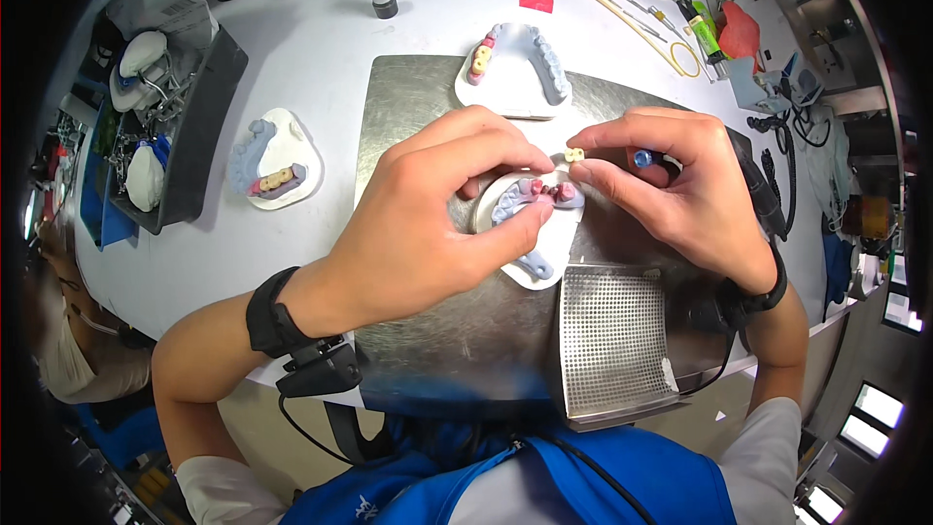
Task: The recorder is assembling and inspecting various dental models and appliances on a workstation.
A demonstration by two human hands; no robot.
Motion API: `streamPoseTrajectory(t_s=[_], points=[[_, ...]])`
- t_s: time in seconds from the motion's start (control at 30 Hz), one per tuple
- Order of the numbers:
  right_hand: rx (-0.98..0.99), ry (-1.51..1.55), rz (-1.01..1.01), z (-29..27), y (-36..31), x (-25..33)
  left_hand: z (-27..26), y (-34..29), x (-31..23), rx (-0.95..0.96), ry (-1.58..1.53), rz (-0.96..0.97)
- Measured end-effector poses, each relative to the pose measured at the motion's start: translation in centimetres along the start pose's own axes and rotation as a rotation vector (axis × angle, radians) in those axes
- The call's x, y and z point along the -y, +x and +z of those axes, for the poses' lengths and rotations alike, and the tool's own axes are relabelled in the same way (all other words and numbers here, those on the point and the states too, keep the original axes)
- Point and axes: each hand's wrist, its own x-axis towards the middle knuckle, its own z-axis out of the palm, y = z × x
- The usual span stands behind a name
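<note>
My right hand pinches a small yellow dental crown piece between thumb and index finger. A blue-ended cylindrical tool is tucked in its curled fingers. My left hand grips a dental model, with the thumb over the teeth and the fingers at the far side. This model has a white base, grey-blue teeth and reddish stumps, partly covered by my left hand. The crown piece is held just above the model's far right edge.
Beyond my hands a second dental model stands at the metal plate's far edge. Another model lies left, beside a dark bin of models. A perforated metal tray is near me. Brushes and red squares lie at the back.
</note>
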Motion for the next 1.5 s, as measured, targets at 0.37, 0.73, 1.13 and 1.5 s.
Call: streamPoseTrajectory(t_s=[0.37,0.73,1.13,1.5], points=[[0.116,0.254,-0.004,-2.2,0.3,1.1,0.4,0.0,0.3,-0.011,-0.001,-0.036],[0.004,0.358,-0.201,0.9,2.1,1.1,0.6,0.2,0.6,-0.003,-0.003,-0.045],[0.027,-0.056,-0.434,0.2,2.5,1.8,0.3,0.2,0.5,0.007,0.008,-0.054],[0.002,-0.085,-0.364,0.4,2.0,2.5,0.5,0.0,1.0,-0.025,-0.021,0.002]])
